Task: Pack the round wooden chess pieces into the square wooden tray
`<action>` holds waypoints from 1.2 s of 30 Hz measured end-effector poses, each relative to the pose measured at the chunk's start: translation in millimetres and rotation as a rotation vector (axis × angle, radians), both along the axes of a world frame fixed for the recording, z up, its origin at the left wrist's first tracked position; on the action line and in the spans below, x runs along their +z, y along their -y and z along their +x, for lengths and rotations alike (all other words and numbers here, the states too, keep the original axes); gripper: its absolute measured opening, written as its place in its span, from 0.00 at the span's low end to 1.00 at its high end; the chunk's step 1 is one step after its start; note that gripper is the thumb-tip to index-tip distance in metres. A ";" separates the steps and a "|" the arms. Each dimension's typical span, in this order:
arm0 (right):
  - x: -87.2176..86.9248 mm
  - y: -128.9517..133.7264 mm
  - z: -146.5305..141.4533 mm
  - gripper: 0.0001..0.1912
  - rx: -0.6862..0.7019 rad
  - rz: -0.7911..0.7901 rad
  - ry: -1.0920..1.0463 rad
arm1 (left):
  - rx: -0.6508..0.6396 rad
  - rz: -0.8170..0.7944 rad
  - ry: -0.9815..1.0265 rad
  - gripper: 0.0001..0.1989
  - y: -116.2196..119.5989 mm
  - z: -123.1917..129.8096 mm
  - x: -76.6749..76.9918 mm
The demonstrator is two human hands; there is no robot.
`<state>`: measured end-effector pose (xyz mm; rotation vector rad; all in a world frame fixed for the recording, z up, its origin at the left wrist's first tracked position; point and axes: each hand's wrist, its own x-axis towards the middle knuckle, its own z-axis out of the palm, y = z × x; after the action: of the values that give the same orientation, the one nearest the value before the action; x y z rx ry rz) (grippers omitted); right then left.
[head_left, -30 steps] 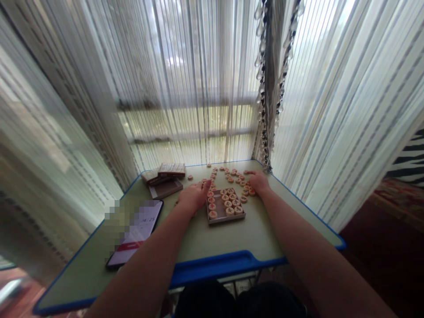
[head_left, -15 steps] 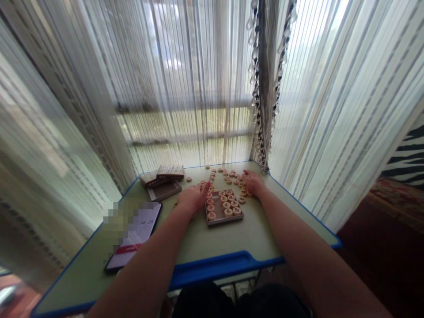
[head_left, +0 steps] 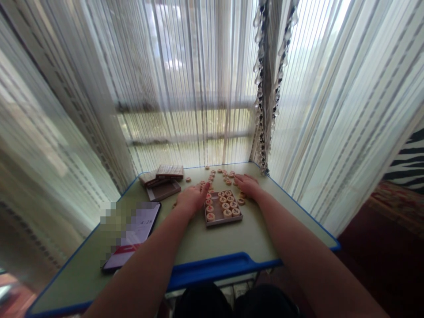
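A shallow wooden tray sits mid-table, holding several round wooden xiangqi pieces with red characters. More loose pieces lie scattered beyond it. My left hand rests flat at the tray's left side, its index finger reaching towards the loose pieces by the tray's upper left corner. My right hand lies flat just beyond the tray's upper right corner, fingers pointing left and hiding any pieces beneath. Neither hand visibly holds anything.
Flat brown boxes lie stacked at the far left of the green table, which has a blue edge. A phone lies near my left forearm. Sheer curtains hang beyond the far edge.
My right hand has slid left and towards me, now covering the pieces by the tray's right side. My left hand has stayed close to the tray. The view has shifted slightly.
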<state>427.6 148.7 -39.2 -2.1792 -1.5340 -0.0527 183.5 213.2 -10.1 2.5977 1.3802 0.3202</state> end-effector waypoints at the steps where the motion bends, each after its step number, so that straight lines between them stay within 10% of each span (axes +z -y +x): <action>1: 1.2 0.4 -1.6 0.23 0.014 -0.012 0.014 | 0.000 0.000 -0.001 0.41 -0.1 0.0 -0.2; 36: 8.8 3.0 -5.8 0.16 -0.106 -0.011 0.068 | 0.015 0.033 -0.043 0.41 4.7 0.9 3.7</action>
<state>421.7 145.7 -30.4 -2.2881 -1.4562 -0.1538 184.5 208.5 -6.4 2.6373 1.4203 0.2942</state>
